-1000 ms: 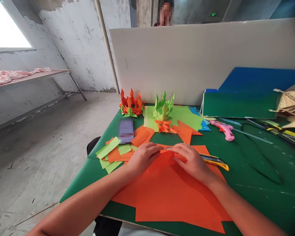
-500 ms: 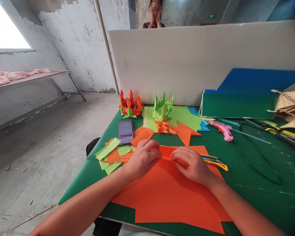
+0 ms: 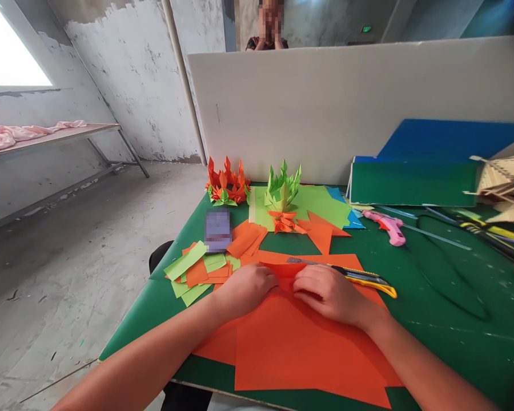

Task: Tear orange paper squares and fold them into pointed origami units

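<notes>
Large orange paper sheets [image 3: 300, 354] lie stacked on the green table [image 3: 445, 319] in front of me. My left hand [image 3: 247, 288] and my right hand [image 3: 329, 292] rest side by side on the top sheet, fingers curled and pinching its folded far edge [image 3: 285, 273] between them. A yellow utility knife [image 3: 360, 276] with its blade out lies on the paper just beyond my right hand, not touched.
Green and orange paper scraps [image 3: 197, 269] and a phone [image 3: 217, 229] lie to the left. Orange [image 3: 227, 182] and green [image 3: 283, 187] origami pieces stand at the back before a white board [image 3: 360, 103]. A pink glue gun [image 3: 388, 226] and coloured boards [image 3: 415, 180] lie right. A person sits behind the board.
Both hands drew back toward me along the orange sheet, curling from flat to pinching the fold; the knife blade now shows beyond them.
</notes>
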Motion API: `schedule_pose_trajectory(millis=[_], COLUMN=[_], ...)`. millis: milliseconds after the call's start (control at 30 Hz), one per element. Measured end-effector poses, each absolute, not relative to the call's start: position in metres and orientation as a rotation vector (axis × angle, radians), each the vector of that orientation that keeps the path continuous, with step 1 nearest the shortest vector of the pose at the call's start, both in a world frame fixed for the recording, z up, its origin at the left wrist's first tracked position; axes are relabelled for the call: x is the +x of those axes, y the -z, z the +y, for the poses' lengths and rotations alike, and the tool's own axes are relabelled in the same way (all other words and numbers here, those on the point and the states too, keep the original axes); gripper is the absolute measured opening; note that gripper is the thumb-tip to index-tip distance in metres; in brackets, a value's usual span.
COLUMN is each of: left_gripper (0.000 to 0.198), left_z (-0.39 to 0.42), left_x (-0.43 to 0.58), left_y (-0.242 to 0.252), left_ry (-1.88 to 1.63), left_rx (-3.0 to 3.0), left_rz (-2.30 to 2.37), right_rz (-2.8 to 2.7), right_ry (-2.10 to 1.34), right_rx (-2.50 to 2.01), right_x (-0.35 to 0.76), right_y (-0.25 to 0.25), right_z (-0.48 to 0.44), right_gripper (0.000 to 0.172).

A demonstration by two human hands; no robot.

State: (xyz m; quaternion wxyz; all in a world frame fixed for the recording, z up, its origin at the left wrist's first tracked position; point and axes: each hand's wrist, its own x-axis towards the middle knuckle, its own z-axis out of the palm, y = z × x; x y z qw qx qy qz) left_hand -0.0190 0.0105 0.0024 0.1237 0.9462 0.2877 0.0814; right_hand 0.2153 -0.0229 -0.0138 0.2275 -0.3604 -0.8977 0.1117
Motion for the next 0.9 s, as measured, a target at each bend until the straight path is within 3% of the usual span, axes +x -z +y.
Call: schedule_pose_trajectory(millis=[400, 633, 900], left_gripper=[0.032, 0.019, 0.010], left_z=[0.013, 0.013, 0.013], left_x=[-0.017, -0.016, -0.014], left_y=[0.003, 0.000, 0.000], left_ry=[-0.248, -0.255, -0.265], left_rx=[2.685, 2.555, 2.488], left_rz=[1.055, 1.228, 1.286], right_rz=[-2.224, -2.164, -2.251], right_ry=[-0.406, -0.426, -0.353], right_rx=[-1.271, -1.356, -1.265], right_x=[0.205, 0.202, 0.202], right_y=[0.017, 0.023, 0.020], right_z=[-0.023, -0.021, -0.022], right_gripper=[0.018, 0.008, 0.022])
